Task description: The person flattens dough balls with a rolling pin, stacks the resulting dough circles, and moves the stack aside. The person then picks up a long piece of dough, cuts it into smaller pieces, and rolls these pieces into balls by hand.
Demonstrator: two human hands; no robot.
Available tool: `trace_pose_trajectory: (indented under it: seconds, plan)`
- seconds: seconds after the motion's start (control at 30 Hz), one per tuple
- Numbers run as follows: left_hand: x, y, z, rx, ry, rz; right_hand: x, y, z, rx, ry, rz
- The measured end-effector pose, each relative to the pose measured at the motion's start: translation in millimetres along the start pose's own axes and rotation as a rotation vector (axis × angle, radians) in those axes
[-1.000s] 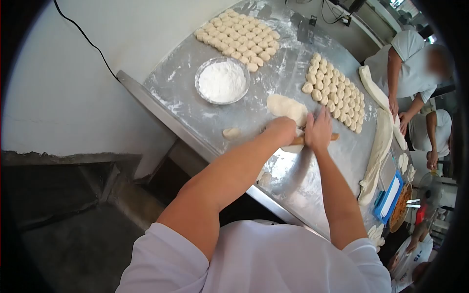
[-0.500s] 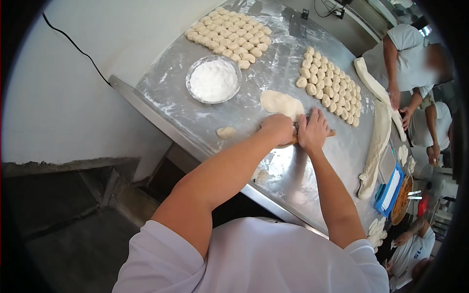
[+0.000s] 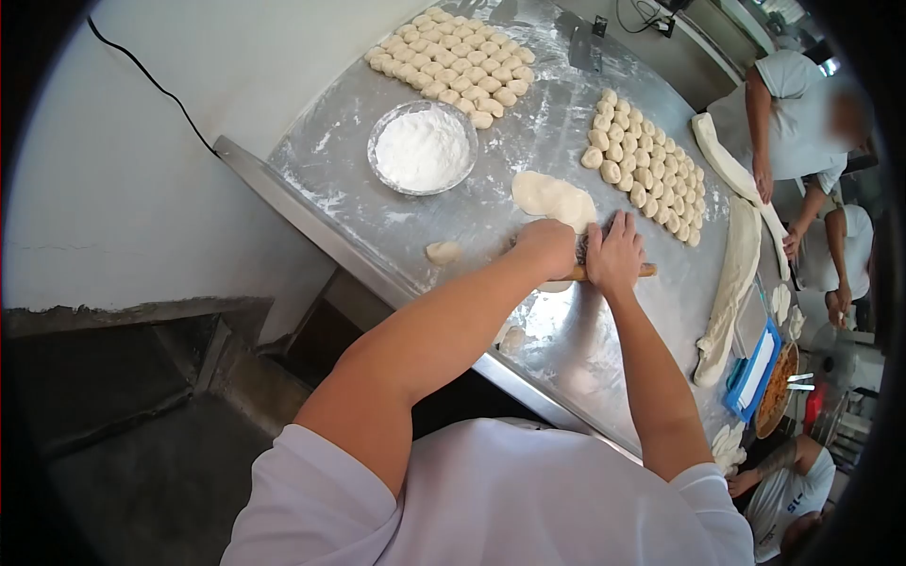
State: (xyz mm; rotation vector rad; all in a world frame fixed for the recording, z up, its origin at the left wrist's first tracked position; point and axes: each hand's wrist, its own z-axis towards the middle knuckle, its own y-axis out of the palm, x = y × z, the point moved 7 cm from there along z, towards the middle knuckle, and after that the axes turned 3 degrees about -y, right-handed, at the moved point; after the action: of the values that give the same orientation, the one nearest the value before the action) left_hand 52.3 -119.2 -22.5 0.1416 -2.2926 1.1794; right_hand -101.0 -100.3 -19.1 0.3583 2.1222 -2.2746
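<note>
My right hand (image 3: 615, 253) lies flat over a wooden rolling pin (image 3: 647, 271), fingers stretched forward. Close on its left, my left hand (image 3: 547, 249) is closed in a fist; whatever its fingers grip is hidden. Part of a thin dough piece (image 3: 557, 286) shows below the fist and the pin. Just beyond both hands are flattened dough rounds (image 3: 552, 198), overlapping on the floured metal table (image 3: 510, 156). A small dough piece (image 3: 442, 252) sits left of my left hand.
A bowl of flour (image 3: 422, 148) stands at the left. Dough balls fill two groups, one far left (image 3: 453, 61) and one right (image 3: 646, 170). Long dough strips (image 3: 731, 283) lie at the right, beside a blue tray (image 3: 753, 373) and a filling bowl (image 3: 779, 387). Co-workers (image 3: 793, 104) stand there.
The view has shifted slightly. My right hand remains on the rolling pin, which now lies more level, and my left fist stays beside it. The co-worker at lower right has shifted an arm.
</note>
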Motion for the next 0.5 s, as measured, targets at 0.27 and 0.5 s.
trace_pose_trajectory:
  seconds: [0.27, 0.5]
  plan:
    - [-22.8, 19.8, 36.2, -0.161, 0.073, 0.075, 37.1, 0.9, -106.4, -0.067, -0.221, -0.010]
    - [-19.2, 9.3, 17.2, -0.043, 0.086, 0.105, -0.6, 10.2, -26.7, 0.032, -0.061, 0.137]
